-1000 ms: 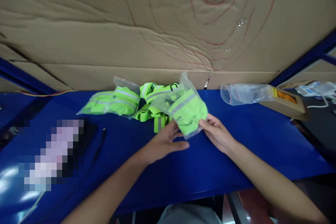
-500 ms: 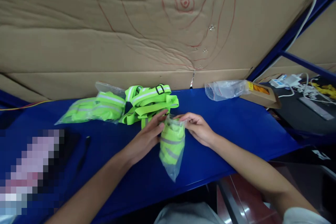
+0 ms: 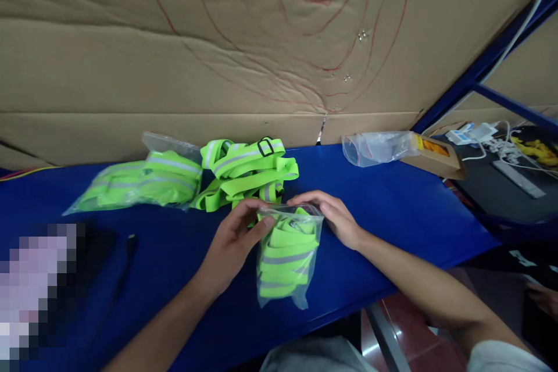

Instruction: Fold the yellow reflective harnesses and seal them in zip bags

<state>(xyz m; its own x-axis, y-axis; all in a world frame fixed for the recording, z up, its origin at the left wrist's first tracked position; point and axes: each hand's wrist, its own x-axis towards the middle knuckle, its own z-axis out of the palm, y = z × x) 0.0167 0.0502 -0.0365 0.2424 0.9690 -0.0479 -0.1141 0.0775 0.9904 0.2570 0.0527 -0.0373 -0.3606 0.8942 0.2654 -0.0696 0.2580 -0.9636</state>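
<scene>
A clear plastic bag [image 3: 288, 256] with a folded neon-green reflective strap inside hangs upright between my hands, its mouth at the top. My left hand [image 3: 235, 238] pinches the bag's upper left edge, thumb in front and fingers behind. At the upper right edge, my right hand [image 3: 333, 215] has its fingers curled behind the bag's mouth, its thumb hidden. Just behind lies a loose pile of green reflective straps [image 3: 250, 168] with a black buckle. Left of that pile, more straps fill clear bags [image 3: 143, 180].
Flat clear bags [image 3: 375, 148] lie beside a cardboard box [image 3: 436, 154] at the back right of the blue table [image 3: 418, 215]. A black cable [image 3: 126, 256] and a pixelated item [image 3: 35, 290] are at left. Cardboard [image 3: 209, 58] stands behind; a blue frame rises at right.
The filled bag has turned its broad side toward me, and its mouth now spreads wider between my hands. The whole view has shifted slightly.
</scene>
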